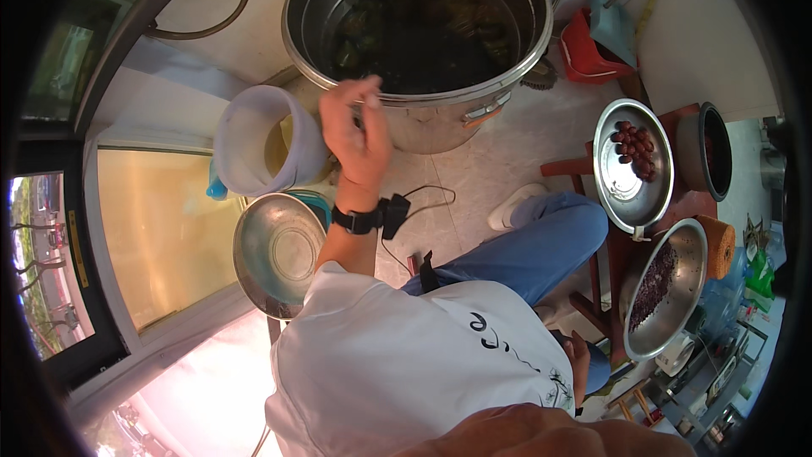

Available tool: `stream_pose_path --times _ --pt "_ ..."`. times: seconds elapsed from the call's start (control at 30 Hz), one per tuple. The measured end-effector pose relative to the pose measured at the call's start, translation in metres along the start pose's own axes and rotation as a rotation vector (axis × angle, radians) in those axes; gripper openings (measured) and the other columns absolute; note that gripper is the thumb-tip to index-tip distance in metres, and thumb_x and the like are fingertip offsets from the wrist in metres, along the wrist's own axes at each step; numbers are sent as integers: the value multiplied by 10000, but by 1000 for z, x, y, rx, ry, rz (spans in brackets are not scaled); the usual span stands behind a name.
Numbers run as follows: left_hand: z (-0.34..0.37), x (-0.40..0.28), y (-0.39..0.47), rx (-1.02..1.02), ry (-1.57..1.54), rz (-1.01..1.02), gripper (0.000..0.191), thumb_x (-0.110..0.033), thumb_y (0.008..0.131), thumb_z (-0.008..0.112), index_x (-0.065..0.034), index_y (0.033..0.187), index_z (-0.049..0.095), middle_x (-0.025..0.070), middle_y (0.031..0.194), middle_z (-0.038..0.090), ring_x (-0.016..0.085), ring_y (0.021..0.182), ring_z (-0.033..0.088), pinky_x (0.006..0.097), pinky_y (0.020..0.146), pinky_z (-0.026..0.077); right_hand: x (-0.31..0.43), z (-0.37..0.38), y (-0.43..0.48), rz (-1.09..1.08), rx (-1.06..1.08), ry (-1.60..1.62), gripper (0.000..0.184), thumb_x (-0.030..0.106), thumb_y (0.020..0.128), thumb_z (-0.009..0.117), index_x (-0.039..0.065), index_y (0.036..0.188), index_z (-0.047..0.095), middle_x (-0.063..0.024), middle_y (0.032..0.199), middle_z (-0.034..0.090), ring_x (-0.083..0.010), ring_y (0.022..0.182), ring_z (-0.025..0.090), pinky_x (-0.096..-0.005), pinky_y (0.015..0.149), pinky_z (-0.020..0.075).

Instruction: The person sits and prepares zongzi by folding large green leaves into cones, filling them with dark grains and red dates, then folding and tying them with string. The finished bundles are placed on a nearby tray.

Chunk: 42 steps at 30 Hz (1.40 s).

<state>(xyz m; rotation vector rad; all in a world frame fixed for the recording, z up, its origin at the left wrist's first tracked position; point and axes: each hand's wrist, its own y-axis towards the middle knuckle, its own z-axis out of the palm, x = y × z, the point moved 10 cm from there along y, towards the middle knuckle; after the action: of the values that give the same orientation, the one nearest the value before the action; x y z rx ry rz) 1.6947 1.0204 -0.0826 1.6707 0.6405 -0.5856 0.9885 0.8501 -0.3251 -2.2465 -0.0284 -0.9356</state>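
Observation:
My left hand, slightly blurred, is raised at the near rim of a large stainless steel pot. Its fingers are bent; whether they hold anything cannot be told. Dark liquid with green leaves lies in the pot. A black band with a small box is on the left wrist. My right hand is low at the right beside my knee, partly hidden by the white shirt, and its grip is unclear. Left of the left hand are a whitish plastic bucket with yellowish contents and a metal basin.
On a reddish wooden stand at right are a steel bowl of dark red dates, a dark pot and a bowl of purple-black grains. A red dustpan is behind. A cable lies on the floor.

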Motion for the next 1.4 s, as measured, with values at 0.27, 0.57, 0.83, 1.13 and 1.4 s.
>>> stream_pose_path --times 0.27,0.57,0.83,1.13,1.4 --pt "17 52 39 -102 52 -27 416 -194 1040 401 35 1386 432 187 1289 560 261 1161 537 360 988 409 6 4 13 191 51 -210 380 63 956 612 -57 1312 557 -157 1231 659 -198 1116 617 -314 984 455" --pt "27 61 40 -69 100 -15 556 -309 1068 289 9 1521 237 227 1461 437 308 1309 448 432 1050 350 47 7 20 60 47 -281 369 80 956 607 -73 1290 569 -177 1242 659 -229 1134 625 -329 987 461" --pt "31 60 39 -58 178 -28 617 -412 1072 288 16 1515 269 230 1463 441 322 1312 448 432 1061 354 55 14 27 -84 117 -423 370 99 935 619 -69 1264 585 -217 1196 670 -284 1121 646 -340 971 473" --pt "30 43 37 -22 109 -39 532 -311 1071 343 45 1466 351 223 1430 473 316 1266 479 378 1072 353 55 -15 8 -100 -81 -36 380 89 995 561 -69 1340 532 -165 1286 629 -219 1169 592 -322 1024 427" --pt "111 -69 -71 340 -319 -63 391 -201 1042 417 7 1360 509 144 1357 542 229 1218 511 370 1049 389 39 -78 -74 -179 -362 410 386 159 1016 569 0 1367 547 -55 1140 665 -124 1013 626 -260 899 494"
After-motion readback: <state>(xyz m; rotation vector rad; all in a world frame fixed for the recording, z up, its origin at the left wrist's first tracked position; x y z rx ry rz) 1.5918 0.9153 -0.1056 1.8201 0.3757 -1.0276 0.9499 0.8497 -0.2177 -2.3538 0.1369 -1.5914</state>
